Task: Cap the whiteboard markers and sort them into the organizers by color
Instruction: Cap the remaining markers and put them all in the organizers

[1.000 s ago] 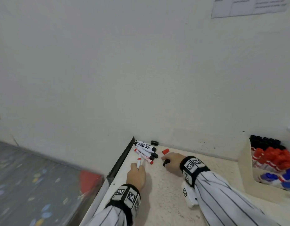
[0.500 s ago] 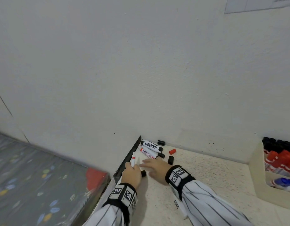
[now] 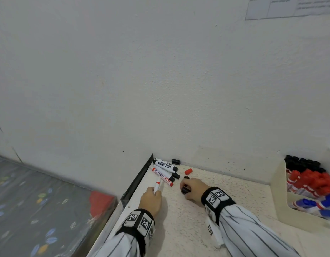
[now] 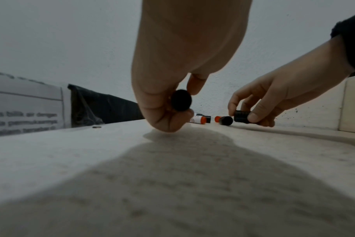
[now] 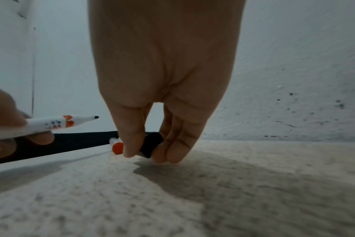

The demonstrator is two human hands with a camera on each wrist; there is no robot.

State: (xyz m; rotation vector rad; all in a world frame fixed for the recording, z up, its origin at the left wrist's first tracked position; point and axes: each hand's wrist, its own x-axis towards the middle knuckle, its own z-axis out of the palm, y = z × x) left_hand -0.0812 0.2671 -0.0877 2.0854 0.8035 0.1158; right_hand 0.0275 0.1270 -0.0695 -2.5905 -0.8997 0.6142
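My left hand [image 3: 154,192] grips an uncapped white marker [image 3: 157,185] with a red band; its dark tip [image 5: 96,117] points toward the wall. Its black rear end [image 4: 181,100] shows in the left wrist view. My right hand [image 3: 185,191] pinches a black cap [image 5: 151,144] between thumb and fingers, low on the table top [image 3: 179,229]. Several markers [image 3: 165,168] lie in a pile by the wall corner. Close to them lie a loose red cap [image 3: 188,171] and two black caps [image 3: 175,161] [image 3: 186,177].
A cream organizer [image 3: 282,201] stands at the right with black, red and blue capped markers in it. A dark strip [image 3: 140,178] runs along the table's left edge. The wall stands right behind the pile. A patterned floor lies below on the left.
My right hand has drawn back from beside the left hand and now pinches a black cap. The left hand still holds the marker, shifted slightly.
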